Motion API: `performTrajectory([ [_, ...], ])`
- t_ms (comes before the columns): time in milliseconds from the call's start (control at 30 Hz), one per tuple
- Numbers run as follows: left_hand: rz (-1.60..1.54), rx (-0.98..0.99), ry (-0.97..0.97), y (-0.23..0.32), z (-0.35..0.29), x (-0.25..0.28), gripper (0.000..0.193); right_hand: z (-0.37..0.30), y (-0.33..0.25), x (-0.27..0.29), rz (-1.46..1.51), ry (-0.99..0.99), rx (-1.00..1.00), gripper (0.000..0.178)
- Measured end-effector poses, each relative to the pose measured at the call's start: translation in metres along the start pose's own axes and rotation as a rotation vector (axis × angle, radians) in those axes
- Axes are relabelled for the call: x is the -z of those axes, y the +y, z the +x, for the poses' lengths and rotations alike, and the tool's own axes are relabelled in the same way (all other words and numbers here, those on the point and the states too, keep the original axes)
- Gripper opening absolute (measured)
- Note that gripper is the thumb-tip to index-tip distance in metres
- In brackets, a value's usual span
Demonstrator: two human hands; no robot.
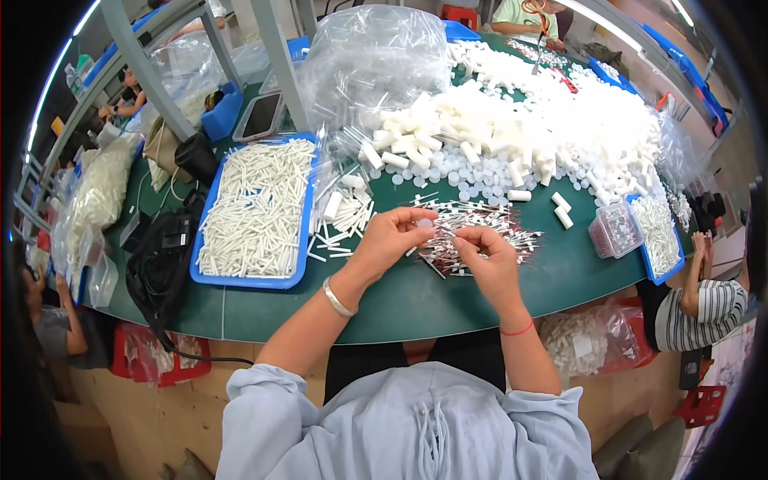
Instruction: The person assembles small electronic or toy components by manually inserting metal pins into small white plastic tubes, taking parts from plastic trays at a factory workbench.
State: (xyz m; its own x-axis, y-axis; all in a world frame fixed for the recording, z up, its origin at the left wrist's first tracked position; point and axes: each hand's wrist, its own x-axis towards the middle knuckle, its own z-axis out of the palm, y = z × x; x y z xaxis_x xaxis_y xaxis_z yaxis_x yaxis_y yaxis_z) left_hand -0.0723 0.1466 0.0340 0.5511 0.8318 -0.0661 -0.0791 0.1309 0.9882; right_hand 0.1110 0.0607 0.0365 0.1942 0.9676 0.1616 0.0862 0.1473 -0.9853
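Note:
Both hands meet above a pile of thin white-and-metal pieces with dark red ends (504, 232) on the green table. My left hand (388, 240) is closed in a pinch, with a small pale translucent disc (426, 227) at its fingertips. Just to its right, my right hand (490, 254) is also closed, thumb against forefinger; what it pinches is too small to make out. Beside my left hand lie loose short white tubes (352, 214). Behind the pile are scattered translucent discs (476, 178) and a large heap of white foam-like cylinders (480, 120).
To the left, a blue tray (296, 276) holds many white sticks. A black bag (164, 264) and a phone (262, 116) lie farther left. At right stand a clear plastic box (616, 234) and another blue tray (678, 268). Other people sit around the table.

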Motion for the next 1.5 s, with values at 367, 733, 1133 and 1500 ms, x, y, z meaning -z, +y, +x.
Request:
performTrajectory([
  [367, -0.255, 0.029, -0.013, 0.001, -0.014, -0.007, 0.039, -0.007, 0.002, -0.001, -0.25, 0.091, 0.164, 0.014],
  [733, -0.207, -0.005, -0.038, -0.004, -0.014, -0.008, 0.035, -0.01, 0.003, 0.004, -0.304, 0.138, 0.171, 0.013],
  [1133, -0.105, -0.009, -0.058, -0.011, -0.012, -0.007, 0.033, -0.01, 0.002, 0.009, -0.512, 0.124, 0.37, 0.011],
  [1500, -0.129, 0.177, -0.119, -0.008, -0.012, -0.004, 0.029, -0.012, -0.006, 0.008, -0.669, 0.076, 0.531, 0.011],
])
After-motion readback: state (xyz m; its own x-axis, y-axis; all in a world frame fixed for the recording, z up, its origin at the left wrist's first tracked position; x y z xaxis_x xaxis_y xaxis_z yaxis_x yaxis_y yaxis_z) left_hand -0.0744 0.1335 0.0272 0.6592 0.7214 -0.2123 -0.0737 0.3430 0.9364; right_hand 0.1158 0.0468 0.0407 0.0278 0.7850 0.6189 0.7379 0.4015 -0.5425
